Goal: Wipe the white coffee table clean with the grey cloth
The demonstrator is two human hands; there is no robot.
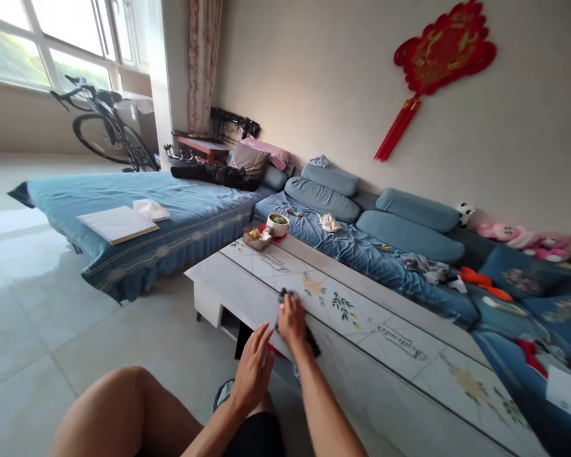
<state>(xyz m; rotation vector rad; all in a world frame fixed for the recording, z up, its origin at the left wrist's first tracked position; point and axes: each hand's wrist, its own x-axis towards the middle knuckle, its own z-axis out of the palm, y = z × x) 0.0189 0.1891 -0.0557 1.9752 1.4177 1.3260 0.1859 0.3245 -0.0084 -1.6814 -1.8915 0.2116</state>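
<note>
My right hand (292, 319) presses down on a dark, crumpled cloth (313, 343) on the white marble-patterned coffee table (247, 282). Parts of the cloth stick out past the fingertips and beside the wrist; the hand covers the rest. My left hand (254, 367) hovers over my lap by the table's near edge, fingers stretched out and holding nothing. At the table's far end stand a brownish see-through bowl (257, 239) with small items in it and a white pot (278, 223) with green contents.
A blue-covered sofa (314, 235) runs along the table's far side, with clothes and toys on it. To the left, a blue-covered daybed (124, 190) carries a white board (117, 223) and a tissue pack (151, 210). A bicycle (109, 127) stands near the window.
</note>
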